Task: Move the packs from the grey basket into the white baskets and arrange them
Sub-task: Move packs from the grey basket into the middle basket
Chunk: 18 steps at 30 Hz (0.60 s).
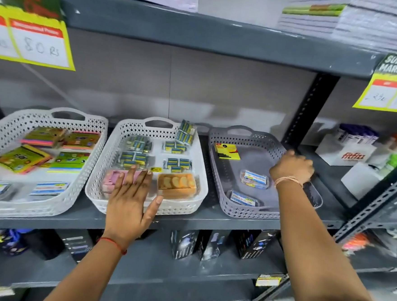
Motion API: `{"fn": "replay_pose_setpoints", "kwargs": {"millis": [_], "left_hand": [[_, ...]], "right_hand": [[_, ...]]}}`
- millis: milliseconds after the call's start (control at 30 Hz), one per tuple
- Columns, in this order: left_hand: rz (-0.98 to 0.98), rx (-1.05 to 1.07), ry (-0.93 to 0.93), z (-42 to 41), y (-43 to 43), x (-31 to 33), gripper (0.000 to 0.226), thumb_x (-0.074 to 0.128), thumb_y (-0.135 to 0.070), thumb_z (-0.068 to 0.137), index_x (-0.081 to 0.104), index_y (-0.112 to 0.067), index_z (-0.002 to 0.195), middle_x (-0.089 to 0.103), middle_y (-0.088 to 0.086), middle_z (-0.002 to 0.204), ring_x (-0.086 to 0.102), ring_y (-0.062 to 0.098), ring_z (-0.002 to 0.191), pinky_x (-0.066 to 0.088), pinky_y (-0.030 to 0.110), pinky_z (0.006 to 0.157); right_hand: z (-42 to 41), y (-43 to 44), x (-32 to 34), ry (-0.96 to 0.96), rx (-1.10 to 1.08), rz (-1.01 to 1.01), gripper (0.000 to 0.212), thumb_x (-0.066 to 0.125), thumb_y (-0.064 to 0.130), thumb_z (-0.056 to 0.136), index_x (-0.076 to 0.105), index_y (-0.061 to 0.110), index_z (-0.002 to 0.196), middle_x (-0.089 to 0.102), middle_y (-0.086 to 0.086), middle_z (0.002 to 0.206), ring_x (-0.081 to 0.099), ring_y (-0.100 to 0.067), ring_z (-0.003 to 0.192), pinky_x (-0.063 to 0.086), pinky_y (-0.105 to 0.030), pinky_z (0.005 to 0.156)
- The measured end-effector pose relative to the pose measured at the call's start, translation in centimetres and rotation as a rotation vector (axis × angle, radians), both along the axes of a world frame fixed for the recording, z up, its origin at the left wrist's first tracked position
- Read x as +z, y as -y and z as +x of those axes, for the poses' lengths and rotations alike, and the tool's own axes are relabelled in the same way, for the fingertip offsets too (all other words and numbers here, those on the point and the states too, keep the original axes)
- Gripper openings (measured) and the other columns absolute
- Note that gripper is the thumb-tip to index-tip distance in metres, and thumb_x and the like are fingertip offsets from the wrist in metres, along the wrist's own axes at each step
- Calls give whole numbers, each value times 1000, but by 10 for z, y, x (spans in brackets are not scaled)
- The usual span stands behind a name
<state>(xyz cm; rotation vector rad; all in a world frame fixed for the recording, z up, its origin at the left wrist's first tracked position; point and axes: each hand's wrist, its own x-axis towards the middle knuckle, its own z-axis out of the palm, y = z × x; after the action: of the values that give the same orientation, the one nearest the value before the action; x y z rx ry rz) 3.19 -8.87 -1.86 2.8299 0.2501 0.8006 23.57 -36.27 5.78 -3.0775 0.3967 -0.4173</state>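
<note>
Packs left in grey basket (219,137): yellow pack (227,151) at back-left, 2 clear blue-label packs (254,179) mid & front. R hand (294,166) over basket's right rim, fingers curled; can't tell if gripping anything. L hand (130,200) flat, fingers spread, on pink pack (113,178) in middle white basket (102,164), beside orange pack (176,184).

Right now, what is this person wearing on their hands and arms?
Both forearms are bare, with no sleeves and no gloves. The left hand has a thin red thread tied round its wrist. The right hand has a pale pinkish thread band round its wrist. I see no rings or watch. A bit of reddish patterned cloth shows at the lower right corner.
</note>
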Motion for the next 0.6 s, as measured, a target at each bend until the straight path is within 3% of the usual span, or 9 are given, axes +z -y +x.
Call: {"fn": "replay_pose_setpoints", "kwargs": {"millis": [100,200,267,333,433,600], "left_hand": [[-18,86,-34,-6,-22,-2,79,10,-58,92,54,-1,124,59,21,124,41,36,128,9,35,112],[-19,190,-60,-12,-57,-8,84,9,-61,90,56,2,120,59,23,123,40,37,128,15,40,110],[-10,216,-63,-14,-71,-12,84,9,-60,90,57,4,119,59,24,123,40,38,128,16,41,109],[18,211,-61,-19,-72,-11,83,10,-59,91,56,4,120,58,23,124,40,37,128,11,37,112],[26,195,-38,-21,-65,-10,80,12,-57,92,56,3,121,58,23,124,40,35,128,5,32,115],[-4,200,49,-15,-68,-20,76,16,-55,92,56,2,120,60,24,121,41,37,126,9,33,114]], "right_hand": [[1,-31,24,162,381,145,47,67,10,73,51,-1,116,59,-28,116,52,-41,110,47,-39,88],[7,-95,38,-21,849,334,54,73,7,67,56,5,118,62,-19,120,58,-33,111,45,-30,89],[7,-135,36,-187,1024,365,58,76,6,68,56,8,122,61,-13,126,57,-26,115,42,-22,89],[3,-161,26,-335,1094,319,58,75,1,69,55,10,124,58,-9,130,54,-23,119,41,-20,93],[11,-184,0,-510,1113,180,53,73,-3,69,56,14,116,57,-9,129,55,-25,117,47,-32,98],[25,-207,-38,-593,1109,-7,50,63,-10,73,55,12,118,57,-14,129,56,-31,112,49,-38,93]]}}
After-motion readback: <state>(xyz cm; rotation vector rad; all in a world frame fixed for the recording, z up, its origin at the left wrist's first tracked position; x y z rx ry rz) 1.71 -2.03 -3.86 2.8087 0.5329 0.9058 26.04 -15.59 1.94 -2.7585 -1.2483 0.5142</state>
